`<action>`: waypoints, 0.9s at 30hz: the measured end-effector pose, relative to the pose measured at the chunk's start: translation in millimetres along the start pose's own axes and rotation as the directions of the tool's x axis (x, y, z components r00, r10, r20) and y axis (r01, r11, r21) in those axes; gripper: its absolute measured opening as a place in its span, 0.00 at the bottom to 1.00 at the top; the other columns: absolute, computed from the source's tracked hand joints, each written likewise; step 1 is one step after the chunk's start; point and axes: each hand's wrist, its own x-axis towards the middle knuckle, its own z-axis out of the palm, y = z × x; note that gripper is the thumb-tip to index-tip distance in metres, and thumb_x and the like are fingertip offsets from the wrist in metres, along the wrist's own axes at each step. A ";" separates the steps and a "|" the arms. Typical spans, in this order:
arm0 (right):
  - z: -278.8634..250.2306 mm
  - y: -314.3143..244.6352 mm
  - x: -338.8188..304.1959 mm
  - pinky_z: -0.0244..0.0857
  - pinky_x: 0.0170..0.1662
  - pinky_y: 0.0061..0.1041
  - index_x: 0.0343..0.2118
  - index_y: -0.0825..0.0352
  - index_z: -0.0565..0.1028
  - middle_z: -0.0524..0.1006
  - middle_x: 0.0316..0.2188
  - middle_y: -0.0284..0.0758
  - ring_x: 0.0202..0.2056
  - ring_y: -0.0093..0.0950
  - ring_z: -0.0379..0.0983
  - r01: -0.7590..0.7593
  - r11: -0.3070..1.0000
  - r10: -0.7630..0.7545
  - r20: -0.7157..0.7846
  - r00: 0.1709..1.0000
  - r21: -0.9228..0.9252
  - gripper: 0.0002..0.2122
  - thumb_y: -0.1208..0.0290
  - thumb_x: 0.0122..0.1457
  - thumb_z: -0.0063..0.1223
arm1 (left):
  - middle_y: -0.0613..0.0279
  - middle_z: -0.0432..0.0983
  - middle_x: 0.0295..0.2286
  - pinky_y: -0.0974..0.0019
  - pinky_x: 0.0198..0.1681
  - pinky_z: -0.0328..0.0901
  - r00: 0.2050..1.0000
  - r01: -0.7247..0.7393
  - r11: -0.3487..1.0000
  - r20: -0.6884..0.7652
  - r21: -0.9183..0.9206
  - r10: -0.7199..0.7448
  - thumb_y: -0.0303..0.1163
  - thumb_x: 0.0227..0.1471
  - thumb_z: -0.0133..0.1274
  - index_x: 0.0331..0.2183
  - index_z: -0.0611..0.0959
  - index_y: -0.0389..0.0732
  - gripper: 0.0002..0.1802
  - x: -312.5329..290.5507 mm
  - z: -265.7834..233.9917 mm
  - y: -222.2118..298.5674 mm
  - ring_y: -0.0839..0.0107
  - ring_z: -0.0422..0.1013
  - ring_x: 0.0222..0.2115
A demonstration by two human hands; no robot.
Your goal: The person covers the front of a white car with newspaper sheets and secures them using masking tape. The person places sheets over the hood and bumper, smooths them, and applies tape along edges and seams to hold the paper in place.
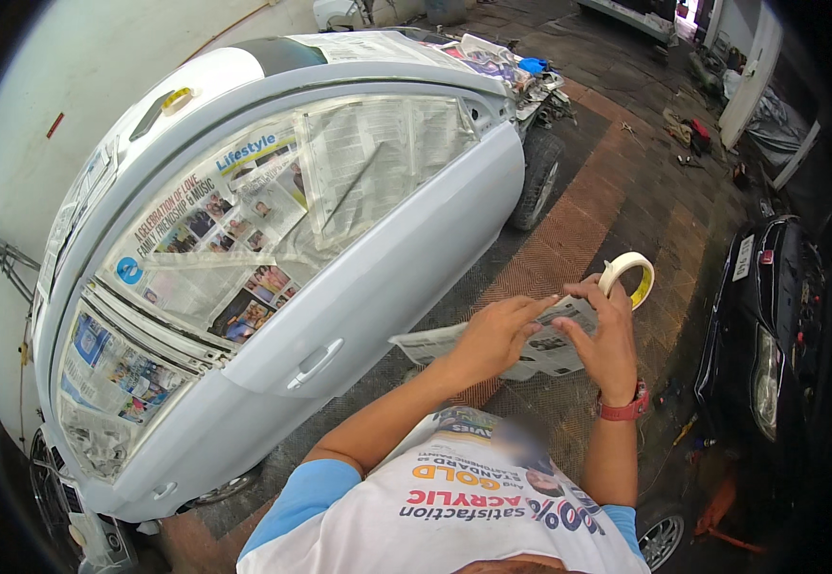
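My right hand (605,340) holds a roll of cream masking tape (630,260) with a yellow core, its fingers hooked at the ring. My left hand (497,337) is closed at the upper edge of a newspaper sheet (550,358), thumb and fingers bent together near the right hand's fingertips. This sheet hangs in front of my body, partly behind both hands. To the left stands a pale grey car (406,258). Newspaper (359,167) taped along its edges covers the car's side windows.
Another tape roll (176,99) rests on the car's roof. A dark car (770,335) with a headlight stands at the right. Behind the pale car's wheel (536,180) runs tiled floor (617,153). Crumpled paper and a blue item (534,65) lie at the car's far end.
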 end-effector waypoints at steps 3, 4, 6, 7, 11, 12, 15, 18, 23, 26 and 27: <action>0.9 -2.3 31.3 0.65 0.56 0.43 0.40 0.68 0.82 0.78 0.44 0.42 0.49 0.46 0.74 0.022 1.000 -0.022 0.011 1.000 0.002 0.10 0.76 0.56 0.72 | 0.45 0.82 0.46 0.47 0.51 0.73 0.999 0.032 0.996 0.033 -0.089 -0.029 0.25 0.64 0.59 0.68 0.78 0.41 0.32 22.7 -12.6 -1.7 0.43 0.79 0.44; -0.6 -3.0 43.5 0.65 0.55 0.43 0.39 0.68 0.82 0.78 0.43 0.42 0.49 0.45 0.74 0.048 0.999 -0.047 0.022 0.999 -0.015 0.09 0.76 0.57 0.71 | 0.45 0.82 0.46 0.47 0.51 0.73 0.999 0.030 0.992 0.030 -0.126 -0.026 0.25 0.65 0.59 0.69 0.77 0.42 0.32 29.5 -14.6 -8.4 0.42 0.79 0.44; 4.8 -0.1 69.8 0.64 0.54 0.44 0.39 0.67 0.81 0.78 0.41 0.41 0.47 0.45 0.73 0.106 0.992 -0.107 -0.004 0.994 -0.069 0.07 0.77 0.59 0.68 | 0.45 0.82 0.46 0.48 0.52 0.73 1.000 0.021 0.979 0.023 -0.202 -0.016 0.26 0.66 0.59 0.70 0.76 0.43 0.33 46.4 -18.8 -23.6 0.41 0.79 0.44; 10.3 2.3 84.0 0.63 0.53 0.45 0.38 0.66 0.80 0.77 0.39 0.40 0.46 0.45 0.73 0.137 0.985 -0.142 -0.040 0.989 -0.107 0.06 0.76 0.61 0.66 | 0.44 0.82 0.48 0.48 0.54 0.72 0.998 0.057 0.979 0.039 -0.196 -0.051 0.27 0.67 0.59 0.71 0.75 0.44 0.33 56.3 -23.4 -30.7 0.41 0.79 0.46; 34.4 18.9 154.8 0.63 0.52 0.46 0.37 0.65 0.79 0.76 0.37 0.39 0.44 0.46 0.72 0.160 0.943 -0.227 -0.213 0.950 -0.292 0.03 0.75 0.64 0.63 | 0.39 0.83 0.52 0.50 0.60 0.71 0.972 0.231 0.962 0.071 -0.146 -0.223 0.29 0.69 0.59 0.75 0.69 0.48 0.37 94.6 -42.6 -76.6 0.40 0.80 0.52; 35.1 29.4 176.6 0.63 0.55 0.47 0.39 0.65 0.80 0.77 0.40 0.40 0.46 0.46 0.74 0.113 0.939 -0.198 -0.240 0.950 -0.324 0.03 0.74 0.66 0.62 | 0.39 0.83 0.53 0.51 0.61 0.71 0.959 0.282 0.951 0.073 -0.128 -0.275 0.30 0.69 0.60 0.76 0.67 0.48 0.39 103.5 -46.2 -94.0 0.40 0.80 0.54; 33.7 50.0 256.2 0.63 0.58 0.46 0.43 0.66 0.80 0.79 0.43 0.42 0.49 0.46 0.75 0.059 0.957 -0.185 -0.439 0.879 -0.285 0.05 0.73 0.68 0.62 | 0.41 0.83 0.55 0.49 0.60 0.72 0.984 0.180 0.964 0.029 -0.194 -0.178 0.32 0.69 0.61 0.75 0.67 0.47 0.39 128.6 -58.6 -146.9 0.40 0.79 0.57; 28.1 63.0 343.9 0.66 0.57 0.42 0.46 0.67 0.80 0.79 0.45 0.44 0.49 0.47 0.76 0.057 0.978 -0.140 -0.431 0.891 -0.199 0.07 0.72 0.69 0.63 | 0.45 0.81 0.58 0.49 0.56 0.75 0.972 0.190 0.941 -0.080 -0.281 -0.220 0.32 0.67 0.63 0.69 0.75 0.47 0.32 170.4 -84.2 -161.1 0.42 0.80 0.55; 58.9 71.0 489.6 0.69 0.56 0.40 0.51 0.64 0.83 0.80 0.47 0.44 0.49 0.43 0.78 0.163 0.964 -0.253 -0.524 0.813 -0.212 0.09 0.68 0.73 0.63 | 0.44 0.83 0.54 0.51 0.53 0.76 0.987 0.153 0.988 0.052 0.029 -0.154 0.29 0.63 0.65 0.67 0.79 0.46 0.32 253.2 -164.1 -172.2 0.43 0.82 0.49; 78.8 55.9 586.1 0.67 0.60 0.42 0.67 0.59 0.78 0.79 0.53 0.46 0.54 0.43 0.76 0.310 0.829 -0.548 -0.564 0.618 -0.466 0.24 0.62 0.71 0.66 | 0.44 0.84 0.51 0.51 0.55 0.75 0.981 0.097 0.993 -0.172 0.070 -0.084 0.28 0.61 0.67 0.64 0.82 0.45 0.30 301.6 -212.9 -176.9 0.44 0.82 0.48; 85.5 48.5 612.2 0.67 0.61 0.43 0.72 0.58 0.74 0.78 0.55 0.48 0.56 0.44 0.75 0.285 0.769 -0.614 -0.537 0.579 -0.573 0.29 0.60 0.70 0.68 | 0.44 0.84 0.52 0.52 0.57 0.74 0.963 0.081 0.991 -0.266 0.102 -0.051 0.28 0.62 0.67 0.64 0.83 0.44 0.29 315.7 -228.2 -183.6 0.45 0.82 0.49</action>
